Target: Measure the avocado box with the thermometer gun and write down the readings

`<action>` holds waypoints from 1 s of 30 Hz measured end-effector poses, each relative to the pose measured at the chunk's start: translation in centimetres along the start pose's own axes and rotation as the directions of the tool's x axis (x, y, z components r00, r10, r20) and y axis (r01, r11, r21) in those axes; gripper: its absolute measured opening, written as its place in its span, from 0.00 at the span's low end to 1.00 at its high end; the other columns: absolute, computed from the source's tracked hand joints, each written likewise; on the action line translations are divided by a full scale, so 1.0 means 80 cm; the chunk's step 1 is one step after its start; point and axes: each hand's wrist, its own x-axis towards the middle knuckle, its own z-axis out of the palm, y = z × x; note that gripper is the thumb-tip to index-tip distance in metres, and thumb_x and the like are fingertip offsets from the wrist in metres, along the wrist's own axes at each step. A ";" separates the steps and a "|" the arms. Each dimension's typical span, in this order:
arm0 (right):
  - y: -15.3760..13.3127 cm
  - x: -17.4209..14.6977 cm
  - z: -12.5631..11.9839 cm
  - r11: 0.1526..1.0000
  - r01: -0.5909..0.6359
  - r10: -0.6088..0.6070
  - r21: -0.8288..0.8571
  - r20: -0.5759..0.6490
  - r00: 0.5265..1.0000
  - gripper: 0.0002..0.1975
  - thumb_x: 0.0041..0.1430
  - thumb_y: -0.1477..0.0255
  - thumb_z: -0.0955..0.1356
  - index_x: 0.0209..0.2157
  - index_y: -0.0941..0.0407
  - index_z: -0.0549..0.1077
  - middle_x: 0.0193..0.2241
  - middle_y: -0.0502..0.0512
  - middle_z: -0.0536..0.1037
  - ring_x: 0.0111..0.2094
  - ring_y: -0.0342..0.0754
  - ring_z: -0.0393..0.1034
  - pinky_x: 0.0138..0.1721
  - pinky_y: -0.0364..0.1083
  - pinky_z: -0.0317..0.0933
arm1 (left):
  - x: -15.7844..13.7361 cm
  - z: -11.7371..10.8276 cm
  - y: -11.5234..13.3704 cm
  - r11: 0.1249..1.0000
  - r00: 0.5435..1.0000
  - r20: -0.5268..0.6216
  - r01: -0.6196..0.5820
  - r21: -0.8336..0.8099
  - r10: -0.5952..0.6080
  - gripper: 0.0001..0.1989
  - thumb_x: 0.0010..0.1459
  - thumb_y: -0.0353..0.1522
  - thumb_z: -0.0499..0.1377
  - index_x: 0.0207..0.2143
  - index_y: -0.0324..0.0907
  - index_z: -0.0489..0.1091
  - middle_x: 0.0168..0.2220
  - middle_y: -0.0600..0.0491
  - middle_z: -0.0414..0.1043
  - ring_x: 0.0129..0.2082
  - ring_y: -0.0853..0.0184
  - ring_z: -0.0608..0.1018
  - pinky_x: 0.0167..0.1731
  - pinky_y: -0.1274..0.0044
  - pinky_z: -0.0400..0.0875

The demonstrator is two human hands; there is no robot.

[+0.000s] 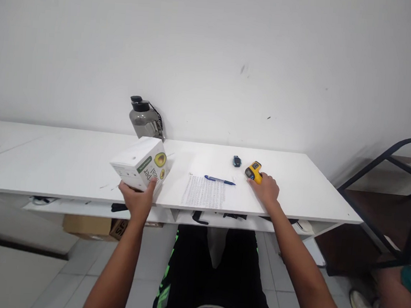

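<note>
Left hand (137,197): our grip is closed on the near corner of the white carton (141,168), tilted on the desk (64,161) | Right hand (267,188): grip closing on the yellow thermometer (254,171) | pen (219,179) and printed sheet (204,192) between grips | Advice: seat the thermometer fully before lifting; steady the carton.

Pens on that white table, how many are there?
1. The blue pen lies at the top edge of the printed sheet, between the left hand on the avocado box and the right hand. Others could be hidden on the shelf below.
</note>
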 end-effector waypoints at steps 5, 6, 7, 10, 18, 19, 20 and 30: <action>0.000 -0.033 -0.034 0.831 -0.032 0.029 0.555 0.014 0.999 0.27 0.50 0.47 0.67 0.36 0.58 0.72 0.30 0.56 0.75 0.30 0.50 0.68 0.30 0.47 0.61 | -0.028 -0.017 0.025 0.984 0.999 -0.039 -0.026 -0.174 0.019 0.41 0.42 0.41 0.69 0.54 0.38 0.55 0.56 0.39 0.64 0.53 0.59 0.72 0.51 0.67 0.71; -0.001 -0.048 -0.040 0.793 -0.006 -0.003 0.610 0.014 1.000 0.25 0.47 0.49 0.70 0.35 0.58 0.72 0.28 0.54 0.75 0.28 0.49 0.67 0.28 0.46 0.61 | -0.041 -0.025 0.031 0.979 0.999 -0.050 -0.026 -0.202 0.017 0.40 0.41 0.41 0.70 0.54 0.39 0.56 0.55 0.40 0.65 0.52 0.58 0.73 0.50 0.66 0.72; -0.003 -0.066 -0.046 0.762 0.020 -0.033 0.647 0.007 0.999 0.24 0.46 0.51 0.71 0.34 0.57 0.72 0.27 0.53 0.75 0.27 0.48 0.67 0.27 0.46 0.61 | -0.056 -0.033 0.037 0.975 1.000 -0.030 -0.007 -0.221 0.001 0.38 0.41 0.40 0.70 0.53 0.40 0.58 0.53 0.41 0.68 0.50 0.58 0.74 0.49 0.65 0.73; -0.014 -0.122 -0.058 0.715 0.098 -0.143 0.692 0.008 0.990 0.16 0.48 0.58 0.72 0.32 0.57 0.73 0.26 0.53 0.76 0.27 0.48 0.68 0.26 0.45 0.63 | -0.103 -0.057 0.056 0.955 0.993 0.097 0.098 -0.279 -0.074 0.31 0.42 0.40 0.68 0.48 0.42 0.64 0.44 0.47 0.74 0.41 0.60 0.78 0.44 0.65 0.75; -0.035 -0.203 -0.070 0.612 0.484 -0.583 0.625 -0.056 0.811 0.17 0.49 0.72 0.68 0.43 0.51 0.73 0.36 0.53 0.81 0.34 0.51 0.76 0.34 0.47 0.70 | -0.179 -0.072 0.096 0.869 0.840 0.510 0.382 -0.314 -0.185 0.34 0.41 0.39 0.69 0.51 0.43 0.64 0.41 0.48 0.77 0.38 0.58 0.80 0.35 0.70 0.78; -0.035 -0.207 -0.072 0.611 0.501 -0.595 0.612 -0.062 0.801 0.17 0.50 0.73 0.68 0.44 0.51 0.73 0.36 0.53 0.81 0.34 0.51 0.77 0.33 0.47 0.70 | -0.183 -0.071 0.096 0.860 0.823 0.533 0.404 -0.311 -0.194 0.35 0.41 0.39 0.69 0.52 0.43 0.64 0.41 0.48 0.77 0.38 0.58 0.80 0.34 0.70 0.78; -0.035 -0.210 -0.072 0.615 0.518 -0.603 0.594 -0.068 0.795 0.18 0.50 0.73 0.68 0.45 0.51 0.72 0.36 0.53 0.81 0.34 0.50 0.77 0.32 0.46 0.70 | -0.186 -0.071 0.095 0.855 0.815 0.544 0.417 -0.309 -0.201 0.36 0.41 0.39 0.69 0.53 0.43 0.63 0.41 0.48 0.77 0.38 0.58 0.80 0.35 0.70 0.78; -0.028 -0.225 -0.068 0.624 0.583 -0.646 0.521 -0.076 0.759 0.21 0.50 0.76 0.66 0.48 0.50 0.68 0.37 0.54 0.81 0.33 0.50 0.77 0.31 0.46 0.71 | -0.180 -0.076 0.089 0.911 0.869 0.482 0.282 -0.301 -0.111 0.39 0.35 0.40 0.71 0.52 0.42 0.64 0.36 0.49 0.77 0.33 0.59 0.80 0.29 0.71 0.78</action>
